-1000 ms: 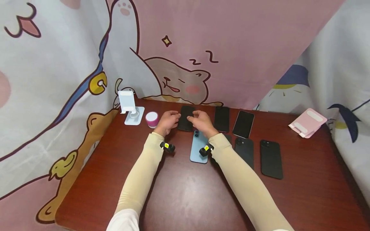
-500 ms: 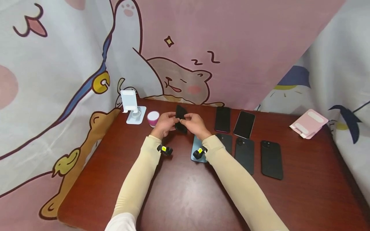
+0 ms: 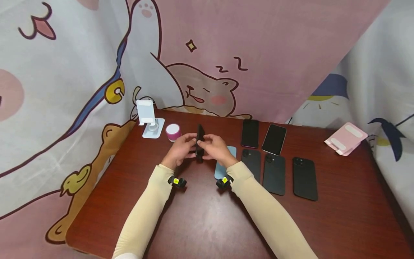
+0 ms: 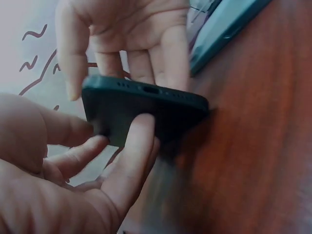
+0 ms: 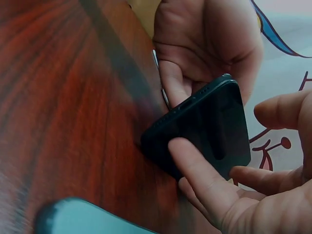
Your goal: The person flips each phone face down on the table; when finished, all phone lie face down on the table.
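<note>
Both hands hold a black phone on its edge between them, nearly end-on in the head view. My left hand has its fingers on one broad face. From the other side my right hand touches the opposite face. The left wrist view shows the phone's bottom edge with the charging port. In the right wrist view fingers press on its glossy dark face. A light blue phone lies on the table, partly hidden under the right hand and wrist.
Several dark phones lie to the right, among them a black one and a silver-edged one. A pale blue phone stand and a pink jar with a white top stand at the left. A folded pink stand sits far right.
The black phone was flat on the table between the hands. It has been taken up, turned onto its edge and brought slightly nearer the body.
</note>
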Demonstrator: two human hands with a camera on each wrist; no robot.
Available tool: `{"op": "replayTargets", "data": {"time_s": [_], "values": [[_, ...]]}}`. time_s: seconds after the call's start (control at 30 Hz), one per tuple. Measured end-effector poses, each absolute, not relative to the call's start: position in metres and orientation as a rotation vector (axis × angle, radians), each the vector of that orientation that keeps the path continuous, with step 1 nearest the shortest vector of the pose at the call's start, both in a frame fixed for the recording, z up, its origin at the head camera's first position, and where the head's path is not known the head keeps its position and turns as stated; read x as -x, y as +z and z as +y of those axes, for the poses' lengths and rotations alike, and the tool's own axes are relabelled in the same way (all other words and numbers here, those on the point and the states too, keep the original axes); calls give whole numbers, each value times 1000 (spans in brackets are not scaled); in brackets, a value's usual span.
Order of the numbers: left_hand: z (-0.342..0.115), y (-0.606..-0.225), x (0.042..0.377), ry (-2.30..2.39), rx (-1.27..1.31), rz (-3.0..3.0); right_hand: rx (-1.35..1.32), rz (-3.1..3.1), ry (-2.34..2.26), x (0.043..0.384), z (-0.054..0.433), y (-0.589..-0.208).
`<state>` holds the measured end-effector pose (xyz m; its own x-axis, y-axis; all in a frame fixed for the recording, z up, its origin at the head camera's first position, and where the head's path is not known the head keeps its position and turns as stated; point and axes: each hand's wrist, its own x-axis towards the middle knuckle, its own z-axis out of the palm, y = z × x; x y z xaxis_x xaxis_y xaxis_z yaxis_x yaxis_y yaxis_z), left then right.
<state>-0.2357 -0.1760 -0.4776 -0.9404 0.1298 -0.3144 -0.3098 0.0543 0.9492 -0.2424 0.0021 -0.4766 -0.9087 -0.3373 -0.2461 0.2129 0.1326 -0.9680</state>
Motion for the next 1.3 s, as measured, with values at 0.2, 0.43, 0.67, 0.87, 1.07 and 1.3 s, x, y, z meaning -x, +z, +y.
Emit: {"op": "replayTargets", "data": {"time_s": [0.2, 0.43, 0.67, 0.87, 1.07, 1.3], "values": [[-173, -488, 224, 1925, 108, 2025, 144, 2024, -1823, 229, 2, -475], [-170, -481, 212, 1885, 51, 2072, 149, 2092, -1838, 220, 7, -470], [-177, -469, 194, 1978, 106, 2083, 135, 2068, -1932, 204, 17, -457], [-171, -465, 175, 2051, 165, 1986, 128, 2097, -1976, 184, 26, -448], [-161, -468, 160, 2158, 249, 1888, 152, 2109, -1994, 165, 27, -447], [-158, -470, 150, 2253, 274, 1800, 169, 2068, -2035, 156, 30, -451]]}}
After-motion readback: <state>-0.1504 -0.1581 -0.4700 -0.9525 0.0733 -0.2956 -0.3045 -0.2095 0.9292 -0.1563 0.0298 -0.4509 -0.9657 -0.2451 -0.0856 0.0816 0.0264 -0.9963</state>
